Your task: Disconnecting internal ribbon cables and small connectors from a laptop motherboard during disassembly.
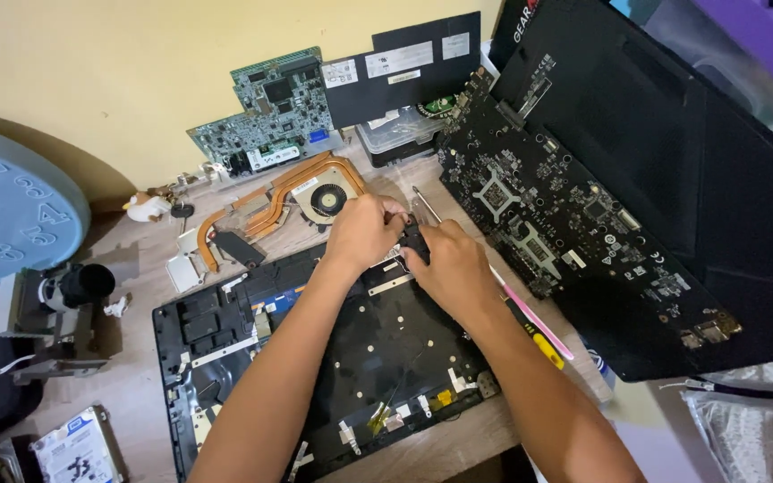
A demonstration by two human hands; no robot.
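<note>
Both hands meet over the rear edge of the opened laptop base [315, 358], which lies flat on the wooden surface [136, 394]. The left hand [364, 231] and the right hand [449, 264] pinch a small black part [413, 240] between their fingertips; each grip is closed on it, just above the base's upper right corner.

Directly behind the hands lies a copper heatpipe assembly with a round fan [315, 197]. A large black circuit board [565, 224] leans at the right against a black laptop cover [691, 161]. A pink-handled tool [539, 322] and a yellow-handled tool [543, 347] lie between the base and this board.

Against the yellow wall stand a green circuit board [275, 112] bearing a small white rectangular label, and a black panel [404, 67] bearing three white rectangular labels along its upper part. A hard drive [78, 447] with a white label lies at the lower left. A grey-blue clock face [6, 210] leans at the far left.
</note>
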